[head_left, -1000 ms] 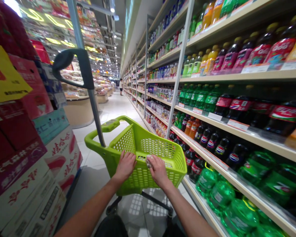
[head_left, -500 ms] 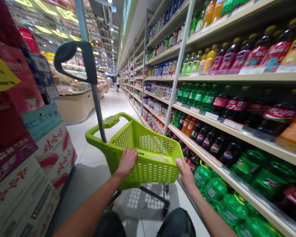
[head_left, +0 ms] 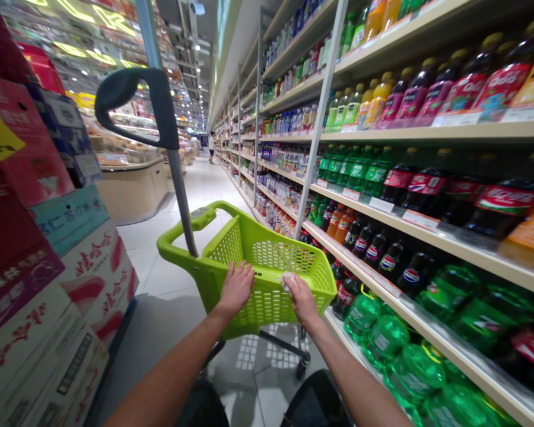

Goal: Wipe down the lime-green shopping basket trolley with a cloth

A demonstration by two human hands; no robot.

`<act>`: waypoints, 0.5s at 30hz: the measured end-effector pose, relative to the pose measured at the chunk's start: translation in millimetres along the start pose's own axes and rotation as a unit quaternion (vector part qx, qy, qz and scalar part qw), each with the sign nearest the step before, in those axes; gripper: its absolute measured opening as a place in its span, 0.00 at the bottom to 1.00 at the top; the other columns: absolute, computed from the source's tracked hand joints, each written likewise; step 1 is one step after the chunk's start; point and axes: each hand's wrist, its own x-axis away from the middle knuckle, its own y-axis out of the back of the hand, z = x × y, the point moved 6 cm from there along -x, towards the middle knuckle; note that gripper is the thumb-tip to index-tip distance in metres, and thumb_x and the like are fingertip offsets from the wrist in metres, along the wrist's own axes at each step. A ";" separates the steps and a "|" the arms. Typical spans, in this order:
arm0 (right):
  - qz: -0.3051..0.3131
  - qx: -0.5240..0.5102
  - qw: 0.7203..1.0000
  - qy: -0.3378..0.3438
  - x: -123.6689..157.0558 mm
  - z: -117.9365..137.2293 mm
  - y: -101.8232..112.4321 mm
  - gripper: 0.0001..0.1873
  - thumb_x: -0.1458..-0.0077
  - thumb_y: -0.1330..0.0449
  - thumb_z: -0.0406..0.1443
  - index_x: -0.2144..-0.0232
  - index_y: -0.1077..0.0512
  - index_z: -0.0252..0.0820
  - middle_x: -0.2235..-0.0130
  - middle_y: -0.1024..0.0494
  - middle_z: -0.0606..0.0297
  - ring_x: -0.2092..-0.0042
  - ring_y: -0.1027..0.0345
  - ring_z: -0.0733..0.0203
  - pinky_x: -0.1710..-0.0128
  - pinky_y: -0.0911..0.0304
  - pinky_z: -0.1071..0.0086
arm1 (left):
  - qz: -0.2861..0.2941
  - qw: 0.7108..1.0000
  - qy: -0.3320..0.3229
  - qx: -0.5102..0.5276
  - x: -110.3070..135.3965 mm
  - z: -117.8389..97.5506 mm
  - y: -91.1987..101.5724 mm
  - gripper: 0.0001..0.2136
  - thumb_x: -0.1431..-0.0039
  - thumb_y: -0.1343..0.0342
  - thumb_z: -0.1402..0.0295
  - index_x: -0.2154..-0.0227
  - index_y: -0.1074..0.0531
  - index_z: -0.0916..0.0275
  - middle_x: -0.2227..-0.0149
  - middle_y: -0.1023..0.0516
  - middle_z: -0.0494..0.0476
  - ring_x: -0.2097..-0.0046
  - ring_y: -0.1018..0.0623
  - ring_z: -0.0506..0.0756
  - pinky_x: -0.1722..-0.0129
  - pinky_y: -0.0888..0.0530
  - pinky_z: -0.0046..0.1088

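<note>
A lime-green shopping cart (head_left: 267,305) with a perforated basket stands before my knees. My left hand (head_left: 237,287) lies on the basket's near rim, its fingers stretched over the edge and slightly apart. To the right along that same rim, my right hand (head_left: 301,295) is closed on a crumpled white tissue (head_left: 287,281), pressed against the rim. Part of the tissue is hidden by the fingers. A dark grey loop handle (head_left: 167,110) sits on the upright metal pole at the cart's left.
Shelves (head_left: 382,137) of soda bottles line the right side, with large green bottles (head_left: 385,338) at the bottom. Stacked drink cartons (head_left: 89,255) stand close on the left. A tiled aisle (head_left: 196,178) runs ahead, past a display counter (head_left: 136,190) to a distant person (head_left: 212,147).
My right hand has slid left along the rim with the tissue, from the basket's right corner towards my left hand. My left hand stays on the rim, its fingers more spread.
</note>
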 end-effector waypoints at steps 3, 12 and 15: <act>-0.007 0.031 0.999 -0.019 24.0 -44.8 28.8 0.22 0.52 0.52 0.25 0.56 0.30 0.41 0.50 0.34 0.54 0.47 0.42 0.55 0.50 0.41 0.56 | -0.005 1.000 -0.006 0.016 -0.1 -0.5 0.0 0.14 0.43 0.59 0.72 0.58 0.30 0.64 0.49 0.31 0.61 0.44 0.38 0.60 0.43 0.49 0.46; -0.043 -0.004 0.998 -0.043 20.3 -15.5 12.9 0.25 0.53 0.55 0.23 0.55 0.31 0.43 0.45 0.40 0.59 0.41 0.53 0.57 0.45 0.49 0.51 | -0.014 0.999 -0.001 0.039 -1.6 -1.7 -1.4 0.15 0.43 0.59 0.70 0.58 0.30 0.62 0.49 0.32 0.61 0.43 0.40 0.60 0.43 0.50 0.46; -0.024 -0.030 0.999 -0.015 11.1 -3.3 5.4 0.25 0.52 0.56 0.22 0.55 0.31 0.43 0.44 0.40 0.59 0.41 0.54 0.58 0.45 0.49 0.52 | -0.005 0.999 -0.011 0.036 -2.0 -1.9 -0.8 0.15 0.44 0.57 0.71 0.56 0.31 0.62 0.48 0.33 0.60 0.42 0.41 0.59 0.43 0.50 0.46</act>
